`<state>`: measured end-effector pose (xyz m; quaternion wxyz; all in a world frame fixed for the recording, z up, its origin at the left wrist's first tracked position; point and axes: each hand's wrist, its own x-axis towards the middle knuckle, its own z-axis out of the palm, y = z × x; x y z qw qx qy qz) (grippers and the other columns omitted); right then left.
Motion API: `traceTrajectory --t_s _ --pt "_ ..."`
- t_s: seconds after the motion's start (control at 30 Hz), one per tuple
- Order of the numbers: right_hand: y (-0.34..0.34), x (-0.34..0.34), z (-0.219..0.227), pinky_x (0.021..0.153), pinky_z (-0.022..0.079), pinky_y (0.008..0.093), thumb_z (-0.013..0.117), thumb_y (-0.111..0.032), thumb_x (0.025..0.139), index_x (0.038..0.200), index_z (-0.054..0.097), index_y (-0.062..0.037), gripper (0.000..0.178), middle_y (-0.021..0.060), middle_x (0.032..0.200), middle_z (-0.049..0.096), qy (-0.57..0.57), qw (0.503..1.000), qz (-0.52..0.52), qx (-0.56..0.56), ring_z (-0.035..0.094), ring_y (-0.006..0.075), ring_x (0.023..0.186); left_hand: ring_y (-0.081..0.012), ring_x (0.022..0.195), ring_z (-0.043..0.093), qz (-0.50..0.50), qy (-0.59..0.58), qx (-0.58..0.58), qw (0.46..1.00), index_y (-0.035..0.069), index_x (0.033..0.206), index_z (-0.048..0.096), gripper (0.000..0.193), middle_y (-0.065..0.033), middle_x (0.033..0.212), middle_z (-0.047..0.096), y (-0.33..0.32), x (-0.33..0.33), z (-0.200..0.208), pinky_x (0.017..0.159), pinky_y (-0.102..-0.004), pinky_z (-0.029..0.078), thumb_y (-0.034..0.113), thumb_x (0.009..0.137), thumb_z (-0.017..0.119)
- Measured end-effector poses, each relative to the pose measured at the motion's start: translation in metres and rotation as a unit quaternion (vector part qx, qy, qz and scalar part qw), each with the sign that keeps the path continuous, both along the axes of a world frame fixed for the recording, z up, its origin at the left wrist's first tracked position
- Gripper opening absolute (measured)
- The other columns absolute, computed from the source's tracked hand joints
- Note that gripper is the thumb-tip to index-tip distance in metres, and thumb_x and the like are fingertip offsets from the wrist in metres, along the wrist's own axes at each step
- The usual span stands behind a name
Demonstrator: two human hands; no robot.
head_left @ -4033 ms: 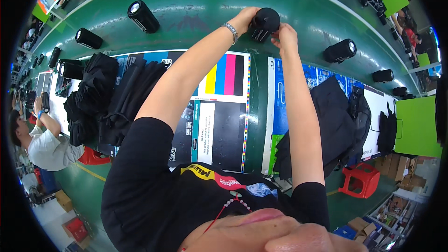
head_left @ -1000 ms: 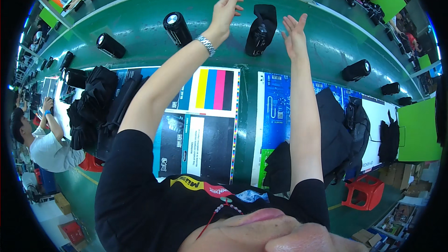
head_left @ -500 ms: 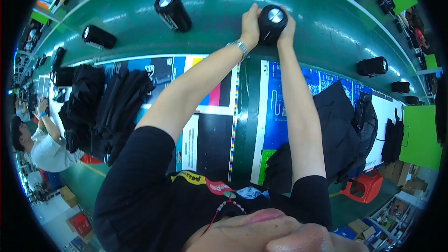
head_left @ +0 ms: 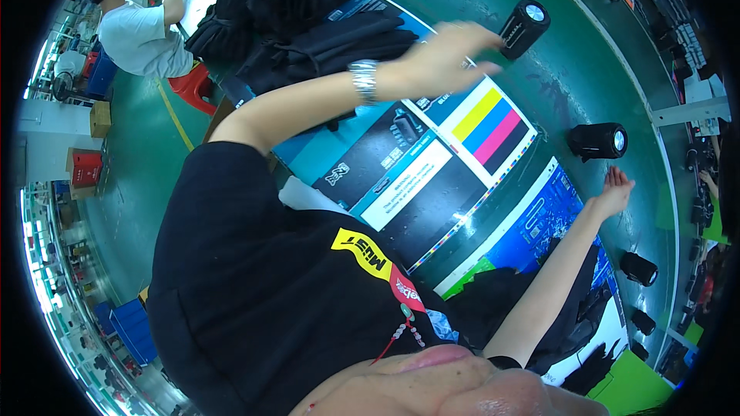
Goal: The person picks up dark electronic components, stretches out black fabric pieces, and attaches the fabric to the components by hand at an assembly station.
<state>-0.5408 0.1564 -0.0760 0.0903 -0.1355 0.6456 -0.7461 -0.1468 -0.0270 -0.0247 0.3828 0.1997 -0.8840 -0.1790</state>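
My left hand (head_left: pixel 443 60), a silver watch (head_left: pixel 363 82) on its wrist, is stretched out with fingers apart and somewhat blurred. It holds nothing and hovers above a stack of black cloth pieces (head_left: pixel 331 46) and printed sheets. Just beyond its fingertips, a black cylindrical speaker (head_left: pixel 524 29) with a silver end disc stands on the green surface. My right hand (head_left: pixel 613 196) is empty, its fingers extended. Slightly beyond it lies another black cylindrical speaker (head_left: pixel 592 142), apart from the hand, its silver disc facing right.
Further black speakers (head_left: pixel 638 269) line the green surface (head_left: pixel 566 92). Printed sheets (head_left: pixel 408 162) and a blue sheet (head_left: pixel 532 219) cover the near side. More black cloth (head_left: pixel 493 300) lies below my right arm. Another person (head_left: pixel 142 27) sits at the upper left beside a red stool (head_left: pixel 193 88).
Both hands have let go of the speaker between them and moved apart. My left hand swung left toward the black cloth. The whole view has turned leftward.
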Motion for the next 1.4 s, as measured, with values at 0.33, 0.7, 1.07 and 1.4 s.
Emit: traceTrajectory --t_s 0.33,0.7,1.07,1.4 --pt "-0.045 0.234 0.065 0.081 0.046 0.0296 0.051 -0.017 0.096 0.091 0.059 -0.0009 0.019 0.0083 0.081 0.065 0.235 0.959 0.156 -0.018 0.060 0.0146 0.081 -0.0316 0.079 0.061 0.226 -0.097 -0.016 0.969 0.001 0.096 0.065 0.024 -0.0139 0.082 0.062 -0.033 0.166 -0.015 0.072 -0.0380 0.049 0.019 0.080 0.068" --pt "-0.132 0.366 0.021 0.092 0.043 0.0314 0.053 -0.049 0.093 0.126 0.049 -0.0012 0.058 0.0077 0.120 0.054 -0.009 0.926 0.369 -0.078 0.054 0.0168 0.105 -0.0121 0.091 0.064 -0.096 0.375 0.567 0.727 -0.003 0.113 0.058 0.025 -0.0077 0.103 0.065 -0.002 0.128 0.034 0.079 -0.0244 0.052 0.013 0.094 0.057" --pt "-0.107 0.330 0.040 0.065 0.047 0.0286 0.042 -0.002 0.092 0.106 0.053 -0.0024 0.018 0.0060 0.088 0.056 -0.305 0.827 0.412 -0.230 0.054 0.0148 0.075 -0.0062 0.090 0.059 -0.063 0.367 0.564 0.737 0.001 0.108 0.061 0.028 -0.0003 0.099 0.064 0.013 0.118 0.018 0.080 -0.0208 0.046 0.024 0.100 0.047" --pt "-0.055 0.284 0.080 0.039 0.026 0.0184 0.064 -0.004 0.085 0.081 0.050 -0.0087 0.015 0.0041 0.071 0.051 -0.274 0.855 0.395 -0.196 0.045 0.0078 0.057 -0.0087 0.090 0.052 -0.150 0.128 0.338 0.920 0.000 0.123 0.056 0.032 -0.0002 0.093 0.056 0.042 0.059 0.069 0.084 -0.0222 0.040 0.016 0.101 0.039"
